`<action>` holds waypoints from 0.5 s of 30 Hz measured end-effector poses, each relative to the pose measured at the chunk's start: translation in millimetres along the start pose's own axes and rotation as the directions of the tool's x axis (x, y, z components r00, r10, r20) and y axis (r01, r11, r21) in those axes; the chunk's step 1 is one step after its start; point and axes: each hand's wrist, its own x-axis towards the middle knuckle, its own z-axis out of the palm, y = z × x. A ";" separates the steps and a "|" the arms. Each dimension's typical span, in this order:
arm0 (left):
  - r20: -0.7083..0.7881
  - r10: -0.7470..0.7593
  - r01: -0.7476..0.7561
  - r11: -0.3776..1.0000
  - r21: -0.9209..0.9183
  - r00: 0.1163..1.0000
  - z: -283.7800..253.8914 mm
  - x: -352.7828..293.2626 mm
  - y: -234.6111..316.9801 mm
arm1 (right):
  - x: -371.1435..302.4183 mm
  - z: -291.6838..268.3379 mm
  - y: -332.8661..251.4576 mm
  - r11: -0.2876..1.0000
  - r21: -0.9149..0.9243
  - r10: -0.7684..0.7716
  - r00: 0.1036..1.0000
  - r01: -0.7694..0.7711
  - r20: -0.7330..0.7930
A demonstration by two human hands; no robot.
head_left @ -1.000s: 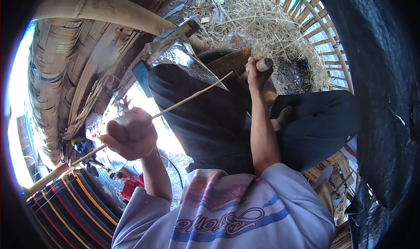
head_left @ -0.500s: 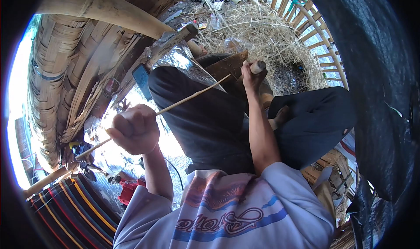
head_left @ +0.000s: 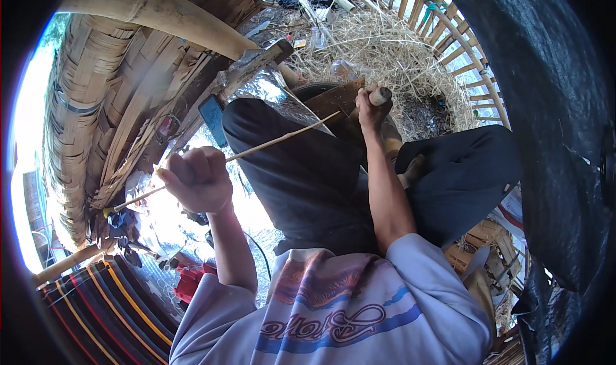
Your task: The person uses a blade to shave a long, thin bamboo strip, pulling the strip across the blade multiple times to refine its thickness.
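Pale bamboo stick (head_left: 282, 140) is running diagonally across the lap: far tip pointing up and right toward the blade, near end sticking out past the fist toward the lower left.

Left hand (head_left: 200, 180): fingers are curling fully round the stick, clamping it well back from the far tip. Fist is hanging left of the dark trousers (head_left: 289, 172), clear of the knee.

Right hand (head_left: 371, 115): fingers are wrapping a thick wooden handle (head_left: 381, 95), its round butt facing up. Broad rust-brown blade (head_left: 333, 101) is extending left from that grip, over a black round rim (head_left: 307, 92).

Step, my read: stick and blade are being lined up, one per hand, with the tip lying just beside the blade. Cannot tell whether they are touching; the view is flattening depth there. Cutting edge isn't showing clearly either.

Next move, judging from this pose: any working contact is calling for a steady blade, a firm left grip and a controlled slide or turn of the stick. Left fingers are sitting well apart from the blade, which is good. Slim stick is likely to be flexing if pushed hard from that far back. Bare foot (head_left: 414, 170) is resting near the right forearm, so blade control is mattering.

Surroundings: straw (head_left: 391, 54) is lying beyond the blade; a phone (head_left: 212, 119) is leaning by the left knee.
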 end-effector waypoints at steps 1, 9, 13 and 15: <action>-0.002 0.003 -0.003 1.000 0.012 1.000 -1.2 -1.7 2.5 | -4.1 0.1 -7.3 1.000 0.005 0.008 1.000 -0.009 0.004; -0.201 0.051 -0.012 0.981 0.193 0.978 -0.8 -6.0 6.5 | 11.7 -4.7 -62.7 0.929 0.348 0.165 0.983 -0.127 -0.080; -0.382 0.125 -0.043 0.975 0.217 0.915 8.2 -9.3 3.4 | -8.6 -8.7 -3.9 0.994 0.100 0.059 0.993 -0.049 -0.097; -0.404 0.156 -0.019 0.946 0.322 0.902 -1.6 -11.4 5.0 | -10.8 -6.0 -11.4 0.986 0.133 0.111 0.990 -0.099 -0.089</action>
